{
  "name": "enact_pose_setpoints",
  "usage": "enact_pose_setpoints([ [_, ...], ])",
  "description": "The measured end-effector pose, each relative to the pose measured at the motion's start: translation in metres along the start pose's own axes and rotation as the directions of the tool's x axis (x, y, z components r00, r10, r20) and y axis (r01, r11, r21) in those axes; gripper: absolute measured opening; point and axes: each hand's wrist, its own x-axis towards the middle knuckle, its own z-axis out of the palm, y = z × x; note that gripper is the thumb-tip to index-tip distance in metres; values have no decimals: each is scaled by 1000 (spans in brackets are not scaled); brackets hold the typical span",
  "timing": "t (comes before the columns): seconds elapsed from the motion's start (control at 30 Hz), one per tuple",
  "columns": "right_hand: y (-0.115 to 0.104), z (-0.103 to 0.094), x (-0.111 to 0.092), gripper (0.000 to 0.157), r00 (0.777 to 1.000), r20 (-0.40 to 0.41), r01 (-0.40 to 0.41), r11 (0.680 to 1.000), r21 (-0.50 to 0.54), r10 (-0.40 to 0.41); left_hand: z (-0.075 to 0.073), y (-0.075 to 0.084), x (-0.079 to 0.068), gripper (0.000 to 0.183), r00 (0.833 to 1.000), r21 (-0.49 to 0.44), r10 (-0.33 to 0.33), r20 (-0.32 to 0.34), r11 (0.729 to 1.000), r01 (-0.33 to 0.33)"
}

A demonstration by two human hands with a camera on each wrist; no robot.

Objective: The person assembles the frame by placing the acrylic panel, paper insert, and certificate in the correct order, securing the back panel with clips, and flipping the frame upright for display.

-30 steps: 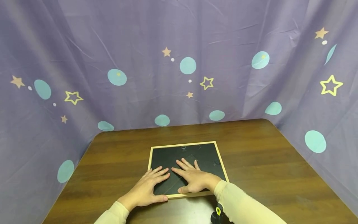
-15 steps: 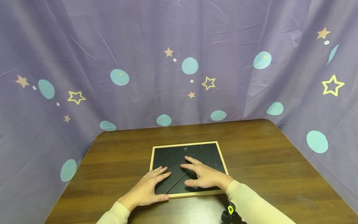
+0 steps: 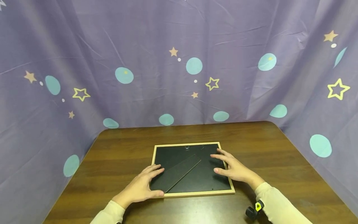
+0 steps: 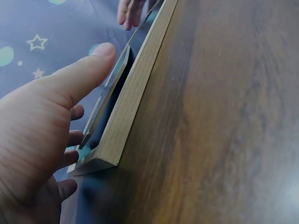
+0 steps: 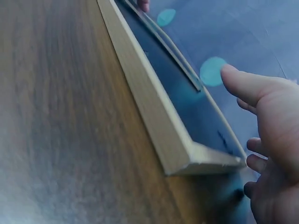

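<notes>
A picture frame (image 3: 198,194) with a light wooden rim lies on the brown table, its black back board (image 3: 208,174) facing up. Across the board runs a flat black stand leg (image 3: 179,171), slanting from the near left corner. My left hand (image 3: 139,186) is at the frame's left side near that corner, fingers spread and the thumb by the near rim. Over the right edge hovers my right hand (image 3: 235,169), fingers spread and holding nothing. In the left wrist view the stand leg (image 4: 110,98) looks slightly raised beside my left thumb.
The wooden table (image 3: 126,140) reaches back to a purple curtain (image 3: 145,93) printed with stars and dots, which also hangs at both sides. A black strap mount with a yellow mark (image 3: 255,208) sits at my right sleeve.
My right hand has lifted from the middle of the back board and moved right to the frame's right edge, uncovering the stand leg. The left hand stays near the left corner.
</notes>
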Motion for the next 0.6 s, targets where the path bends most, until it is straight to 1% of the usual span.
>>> enact_pose_setpoints([
  [0.17, 15, 2, -4, 62, 998, -48, -32, 999, -16, 32, 7, -4, 3, 98, 1000, -11, -10, 19, 1000, 10],
  [0.33, 22, 0, -5, 61, 991, -113, -77, 996, -51, 71, 11, -5, 3, 97, 1000, -34, -14, 15, 999, 15],
  [0.4, 23, 0, -5, 62, 990, -121, -85, 994, -67, 77, 11, -5, 2, 95, 999, -50, -38, 11, 998, 38],
  [0.5, 22, 1, -3, 64, 993, -106, -71, 992, -100, 61, 11, -5, 0, 93, 997, -53, -76, 12, 996, 76],
  [0.6, 22, 2, 0, 66, 995, -95, -52, 991, -126, 40, 9, -6, 1, 93, 996, -70, -85, 16, 994, 86],
])
